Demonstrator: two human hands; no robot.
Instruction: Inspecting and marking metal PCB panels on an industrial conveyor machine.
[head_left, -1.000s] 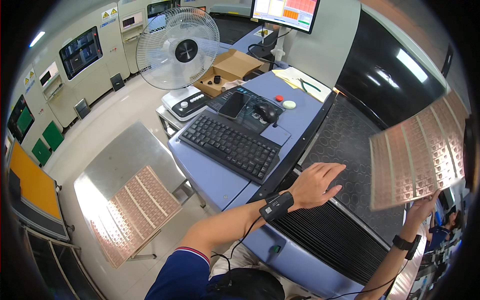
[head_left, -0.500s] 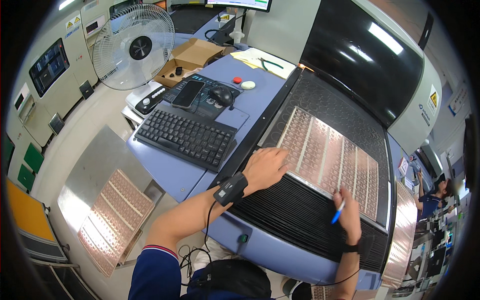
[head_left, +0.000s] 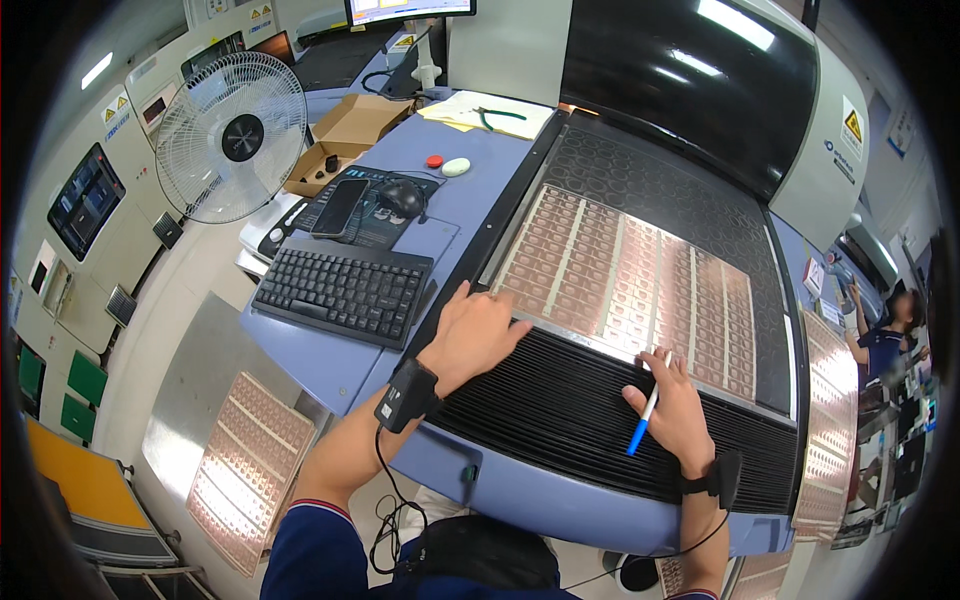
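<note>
Left hand: the left hand (head_left: 480, 330) lies palm down, fingers spread and holding nothing, on the near left edge of the copper sheet (head_left: 640, 285).
Right hand: the right hand (head_left: 672, 410) is closed around a blue pen (head_left: 642, 420), its fingertips touching the near right edge of the same sheet.
Sheet: a wide, shiny panel printed with rows of small squares, lying flat on the dark bed (head_left: 650, 190) of the machine, just beyond the black ribbed cover (head_left: 560, 410).
Machine: a big black hood (head_left: 690, 80) stands open behind the bed.
Desk: a blue-grey desk (head_left: 470, 200) sits just left of the bed, carrying a black keyboard (head_left: 343, 293), a phone (head_left: 340, 207), a mouse (head_left: 402, 197), a cardboard box (head_left: 345, 135) and some papers (head_left: 490, 110).
Room: a white fan (head_left: 232, 137) stands left of the desk; a grey side table (head_left: 205, 390) below holds another copper sheet (head_left: 250, 470); more sheets (head_left: 825, 420) are stacked at the right; another person (head_left: 885, 335) works at the far right edge.
</note>
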